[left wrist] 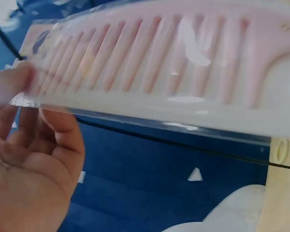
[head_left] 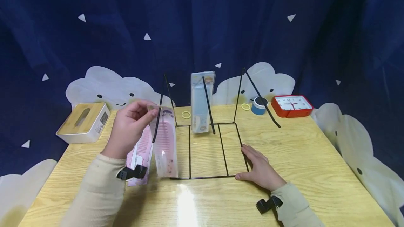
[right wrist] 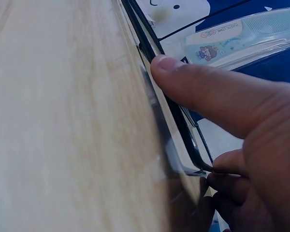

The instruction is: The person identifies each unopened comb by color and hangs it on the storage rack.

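My left hand [head_left: 130, 127] pinches the top end of a pink comb in a clear package [head_left: 165, 143] between thumb and fingers. The package hangs down at the left prong of a black wire rack [head_left: 208, 177]. That prong crosses in front of its upper part; whether it passes through the package I cannot tell. Another packaged pink comb [head_left: 139, 162] lies on the table, partly behind my left hand. On the middle prong hangs a packaged blue comb [head_left: 200, 104]. My right hand [head_left: 260, 169] holds the rack's front right base corner, its thumb on the front wire [right wrist: 176, 111].
A wood-topped tissue box [head_left: 83, 122] stands at the left. Toward the back right are a blue and white round container [head_left: 258, 107] and a red clock [head_left: 291, 106]. Two yellow rings [head_left: 186, 115] lie near the back edge, before a dark blue curtain [head_left: 126, 16].
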Motion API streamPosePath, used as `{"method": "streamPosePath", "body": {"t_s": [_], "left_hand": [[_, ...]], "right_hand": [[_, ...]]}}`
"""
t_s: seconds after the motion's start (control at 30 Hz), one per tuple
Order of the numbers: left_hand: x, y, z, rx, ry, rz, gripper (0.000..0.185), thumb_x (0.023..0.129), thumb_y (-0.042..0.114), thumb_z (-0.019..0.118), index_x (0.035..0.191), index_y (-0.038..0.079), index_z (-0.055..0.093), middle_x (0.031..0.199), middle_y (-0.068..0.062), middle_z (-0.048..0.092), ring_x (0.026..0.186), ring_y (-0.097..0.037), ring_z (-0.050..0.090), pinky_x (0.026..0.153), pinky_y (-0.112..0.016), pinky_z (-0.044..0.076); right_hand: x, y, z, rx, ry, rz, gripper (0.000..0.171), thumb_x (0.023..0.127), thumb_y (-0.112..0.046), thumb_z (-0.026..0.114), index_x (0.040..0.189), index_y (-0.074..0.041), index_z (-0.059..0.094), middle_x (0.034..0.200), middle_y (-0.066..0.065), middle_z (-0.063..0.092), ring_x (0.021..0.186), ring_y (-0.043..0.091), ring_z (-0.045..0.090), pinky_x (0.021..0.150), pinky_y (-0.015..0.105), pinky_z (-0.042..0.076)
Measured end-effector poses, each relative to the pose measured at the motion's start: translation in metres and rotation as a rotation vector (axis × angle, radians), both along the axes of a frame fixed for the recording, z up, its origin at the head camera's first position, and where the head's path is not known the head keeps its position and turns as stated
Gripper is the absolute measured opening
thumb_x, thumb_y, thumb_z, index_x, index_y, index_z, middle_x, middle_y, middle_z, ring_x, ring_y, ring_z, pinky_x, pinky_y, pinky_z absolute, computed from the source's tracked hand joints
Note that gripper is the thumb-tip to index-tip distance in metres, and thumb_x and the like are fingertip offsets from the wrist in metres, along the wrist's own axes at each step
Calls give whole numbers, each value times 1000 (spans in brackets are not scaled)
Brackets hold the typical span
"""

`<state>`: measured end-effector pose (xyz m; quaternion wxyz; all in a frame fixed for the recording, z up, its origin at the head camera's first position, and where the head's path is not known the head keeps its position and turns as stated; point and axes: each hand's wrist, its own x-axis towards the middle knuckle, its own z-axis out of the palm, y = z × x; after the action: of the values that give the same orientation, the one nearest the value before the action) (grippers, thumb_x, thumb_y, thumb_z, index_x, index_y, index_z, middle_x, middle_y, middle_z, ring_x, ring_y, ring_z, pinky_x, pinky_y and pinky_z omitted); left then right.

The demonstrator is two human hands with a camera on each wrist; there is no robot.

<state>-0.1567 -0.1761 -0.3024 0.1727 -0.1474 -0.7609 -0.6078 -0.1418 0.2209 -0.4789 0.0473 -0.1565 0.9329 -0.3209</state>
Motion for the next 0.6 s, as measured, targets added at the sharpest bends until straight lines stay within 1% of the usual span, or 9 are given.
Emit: {"method": "streamPosePath", "body": {"t_s": [0.17,0.23,0.3,0.37,0.43,0.53,0.6], "left_hand": [[-49,1,6,73,-51,-15,7,96,16,70,101,12,67,90,2,64,76,-11,54,61,-18,48],[-65,0,9,103,-64,-13,7,95,15,70,101,13,67,91,2,64,77,-12,52,61,-17,47],[-78,0,11,105,-72,5,7,95,15,70,101,13,68,92,3,64,78,-11,52,61,-17,46],[-87,0,12,85,-75,30,7,95,15,70,102,12,68,90,4,64,77,-11,52,61,-18,46],[-91,-1,12,66,-83,43,9,96,14,70,103,10,68,89,5,64,77,-11,53,62,-19,47],[-94,-2,12,30,-88,54,11,96,16,70,104,9,68,87,5,63,77,-11,53,63,-19,48],[-93,-3,13,8,-92,55,11,96,18,69,104,10,68,89,5,64,78,-13,54,64,-19,48]], "right_hand": [[-1,0,1,-3,-7,0,111,72,-57,84,154,0,36,161,17,31,148,41,24,113,66,19],[-1,0,2,-4,-5,1,111,72,-57,85,154,0,36,161,17,32,148,42,24,114,66,19],[-1,-1,2,-4,-3,1,110,72,-56,85,153,1,37,161,18,32,147,43,25,114,66,19],[-1,-1,2,-1,-3,0,110,71,-55,85,153,1,37,160,18,32,147,43,25,114,65,19],[-1,-2,1,2,-6,-1,110,71,-55,86,153,2,37,161,18,32,148,42,25,114,65,19],[0,-2,1,2,-8,-6,111,71,-54,86,153,2,37,161,19,32,148,42,24,115,65,18],[0,-1,2,0,-7,-10,111,71,-54,86,153,2,36,161,19,31,148,42,24,115,65,17]]}}
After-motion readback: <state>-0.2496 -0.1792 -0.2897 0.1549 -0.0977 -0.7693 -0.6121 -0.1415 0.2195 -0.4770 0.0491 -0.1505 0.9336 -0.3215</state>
